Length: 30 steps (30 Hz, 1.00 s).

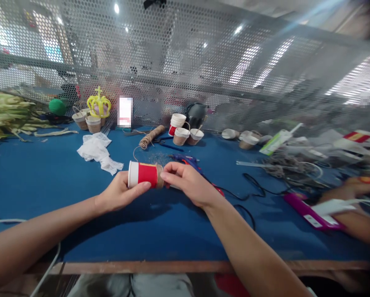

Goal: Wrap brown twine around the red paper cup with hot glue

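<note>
My left hand [120, 192] grips a red and white paper cup [143, 174] lying on its side above the blue table [48, 181]. Brown twine is wound around the cup's narrow end [160, 176]. My right hand [189, 183] pinches that twine-wrapped end with thumb and fingers closed. A strand of twine runs from the cup back to a twine spool [150, 136] farther on the table.
Twine-wrapped cups [181, 134] stand behind, others by a yellow crown [98, 105] at back left. A white cloth [98, 152], a glue gun [187, 160] with black cord, and clutter at right. Another person's hand [354, 189] reaches in there. A perforated metal screen [185, 62] backs the table.
</note>
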Available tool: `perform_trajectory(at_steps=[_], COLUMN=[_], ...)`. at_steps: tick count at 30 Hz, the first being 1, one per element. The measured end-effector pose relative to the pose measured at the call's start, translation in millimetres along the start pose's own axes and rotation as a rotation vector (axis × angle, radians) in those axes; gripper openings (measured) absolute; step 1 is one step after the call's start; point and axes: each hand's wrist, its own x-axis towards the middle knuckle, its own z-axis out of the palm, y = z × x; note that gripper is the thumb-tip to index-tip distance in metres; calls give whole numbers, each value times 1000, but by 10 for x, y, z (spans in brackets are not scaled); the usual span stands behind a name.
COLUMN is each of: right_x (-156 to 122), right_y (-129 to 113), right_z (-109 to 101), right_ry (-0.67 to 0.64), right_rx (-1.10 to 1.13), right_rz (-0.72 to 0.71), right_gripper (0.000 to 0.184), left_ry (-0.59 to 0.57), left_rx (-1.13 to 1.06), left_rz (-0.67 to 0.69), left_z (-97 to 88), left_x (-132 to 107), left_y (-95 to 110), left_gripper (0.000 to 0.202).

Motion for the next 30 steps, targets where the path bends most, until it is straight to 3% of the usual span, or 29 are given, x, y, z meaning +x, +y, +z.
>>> perform_trajectory(at_steps=[4, 7, 11, 13, 21, 30], right_x=[-74, -70, -22, -8, -23, -66], right_y=[2, 15, 75, 110, 154, 131], right_z=[54, 76, 59, 61, 226, 325], right_ry=[4, 43, 198, 214, 83, 21], right_rx=[-189, -276, -272, -294, -395, -358], right_rz=[-152, -215, -226, -257, -462, -431], right_gripper=[14, 13, 17, 18, 25, 26], left_ry=[16, 56, 54, 9, -123, -75], left_rx=[-445, -552, -431, -359, -141, -129], left_rz=[-312, -387, -347, -319, -209, -280], left_z=[23, 30, 40, 48, 76, 103], left_x=[70, 92, 59, 34, -13, -33], left_y=[-24, -27, -5, -5, -35, -54], left_gripper=[31, 26, 24, 23, 27, 45])
